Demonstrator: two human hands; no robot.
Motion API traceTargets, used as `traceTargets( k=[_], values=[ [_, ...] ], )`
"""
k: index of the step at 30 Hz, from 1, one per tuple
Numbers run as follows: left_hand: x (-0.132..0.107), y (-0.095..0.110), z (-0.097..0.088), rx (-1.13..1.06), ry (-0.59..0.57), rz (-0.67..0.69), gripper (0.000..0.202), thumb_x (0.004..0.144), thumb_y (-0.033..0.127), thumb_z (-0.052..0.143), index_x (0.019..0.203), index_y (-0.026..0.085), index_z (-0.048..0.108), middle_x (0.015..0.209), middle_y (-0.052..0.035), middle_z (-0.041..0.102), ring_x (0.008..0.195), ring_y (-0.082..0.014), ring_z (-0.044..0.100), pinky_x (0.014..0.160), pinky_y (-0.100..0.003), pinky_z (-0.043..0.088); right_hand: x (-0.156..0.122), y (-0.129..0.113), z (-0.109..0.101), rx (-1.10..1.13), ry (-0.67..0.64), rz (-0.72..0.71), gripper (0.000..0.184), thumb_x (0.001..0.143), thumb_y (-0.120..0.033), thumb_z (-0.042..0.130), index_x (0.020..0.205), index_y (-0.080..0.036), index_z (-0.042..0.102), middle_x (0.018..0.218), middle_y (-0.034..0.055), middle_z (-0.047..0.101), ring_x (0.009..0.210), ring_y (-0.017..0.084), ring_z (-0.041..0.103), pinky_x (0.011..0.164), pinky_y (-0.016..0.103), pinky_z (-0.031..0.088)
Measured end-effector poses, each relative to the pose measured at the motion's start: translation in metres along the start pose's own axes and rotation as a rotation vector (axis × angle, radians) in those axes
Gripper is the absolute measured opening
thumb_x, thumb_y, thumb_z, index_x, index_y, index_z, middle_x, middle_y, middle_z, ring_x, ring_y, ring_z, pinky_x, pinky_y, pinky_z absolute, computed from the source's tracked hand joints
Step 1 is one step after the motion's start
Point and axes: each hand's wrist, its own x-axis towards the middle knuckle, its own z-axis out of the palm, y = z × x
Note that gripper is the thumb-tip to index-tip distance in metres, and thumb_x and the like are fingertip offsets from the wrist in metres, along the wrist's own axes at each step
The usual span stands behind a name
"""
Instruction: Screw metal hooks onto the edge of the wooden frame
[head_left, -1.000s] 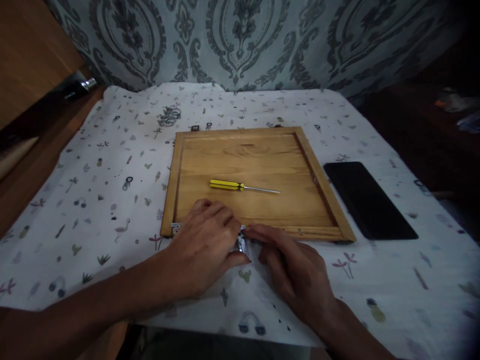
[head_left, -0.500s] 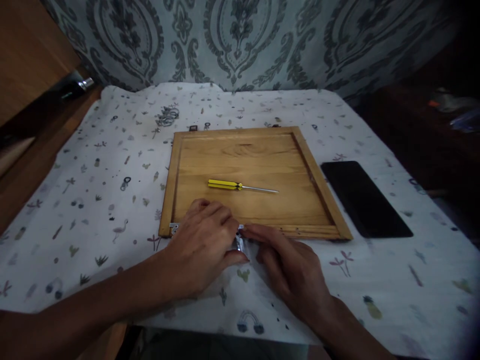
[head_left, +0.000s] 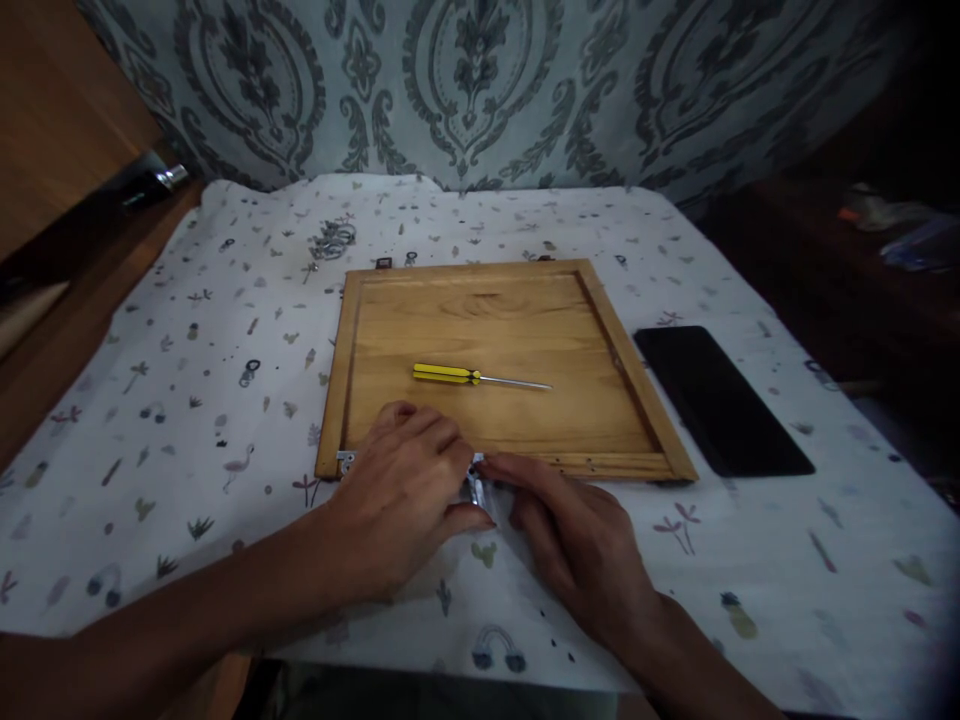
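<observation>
Steadying seems to be the step in hand: I have my left hand (head_left: 409, 480) cupped over the near edge of the wooden panel (head_left: 480, 320), with a shiny metal piece (head_left: 477, 490) showing between it and my right hand (head_left: 577, 535). My left fingers are curled downward, the thumb set apart from them; their undersides are hidden, so I cannot tell whether they pinch anything. My right forefinger reaches to the metal at the wood's edge, its thumb bent below; I cannot tell if something small sits in that grip. More metal (head_left: 346, 458) shows at the panel's near left corner, perhaps one piece with the rest.

I judge the next move calls for light, even pressure, so the metal doesn't skew against the rim. The yellow-handled screwdriver (head_left: 446, 375) lies untouched on the panel.

No brand, label or writing is readable on the screwdriver, the black slab (head_left: 724, 400) at the right, or the printed tablecloth (head_left: 172, 430).
</observation>
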Motion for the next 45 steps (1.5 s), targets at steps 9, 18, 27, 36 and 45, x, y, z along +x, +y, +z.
traceTargets(
  k=[9, 18, 27, 36, 45],
  values=[
    [-0.0002, -0.0007, -0.0010, 0.002, -0.015, 0.003, 0.034, 0.082, 0.044, 0.073, 0.093, 0.013, 0.067, 0.093, -0.0053, 0.066, 0.094, -0.0250, 0.060, 0.089, -0.045, 0.042, 0.0003, 0.0007, -0.0013, -0.027, -0.002, -0.017, 0.037, 0.089, -0.003, 0.040, 0.117, -0.020, 0.057, 0.094, 0.0043, 0.077, 0.077, 0.016, 0.075, 0.068, 0.027, 0.062],
    [0.0003, 0.0012, -0.0029, 0.003, -0.041, -0.014, 0.034, 0.082, 0.045, 0.072, 0.094, 0.013, 0.068, 0.093, -0.0059, 0.066, 0.095, -0.0260, 0.060, 0.090, -0.045, 0.041, -0.0028, 0.0006, -0.0009, -0.003, 0.034, 0.007, 0.040, 0.089, -0.003, 0.044, 0.120, -0.023, 0.061, 0.096, 0.0024, 0.078, 0.072, 0.015, 0.075, 0.070, 0.026, 0.062],
    [-0.0012, -0.0005, 0.0017, 0.015, 0.031, 0.007, 0.034, 0.079, 0.047, 0.075, 0.090, 0.015, 0.067, 0.089, -0.0044, 0.066, 0.092, -0.0249, 0.060, 0.089, -0.044, 0.042, -0.0069, 0.0022, -0.0006, 0.009, 0.064, 0.042, 0.041, 0.089, -0.003, 0.042, 0.120, -0.025, 0.058, 0.094, -0.0006, 0.077, 0.070, 0.013, 0.073, 0.071, 0.026, 0.062],
    [-0.0018, -0.0014, 0.0043, 0.019, 0.064, 0.023, 0.034, 0.080, 0.047, 0.074, 0.090, 0.015, 0.066, 0.088, -0.0040, 0.064, 0.091, -0.0239, 0.060, 0.088, -0.043, 0.041, -0.0037, 0.0013, -0.0009, 0.011, 0.026, 0.035, 0.041, 0.090, -0.003, 0.042, 0.121, -0.023, 0.058, 0.099, 0.0026, 0.077, 0.076, 0.015, 0.075, 0.073, 0.027, 0.063],
    [-0.0005, -0.0013, 0.0014, 0.014, 0.004, 0.005, 0.035, 0.080, 0.046, 0.074, 0.091, 0.015, 0.067, 0.091, -0.0044, 0.066, 0.093, -0.0254, 0.060, 0.087, -0.044, 0.042, 0.0004, 0.0004, -0.0010, 0.001, 0.014, -0.024, 0.038, 0.089, -0.002, 0.041, 0.120, -0.020, 0.056, 0.099, 0.0052, 0.077, 0.082, 0.015, 0.076, 0.073, 0.025, 0.062]
  ],
)
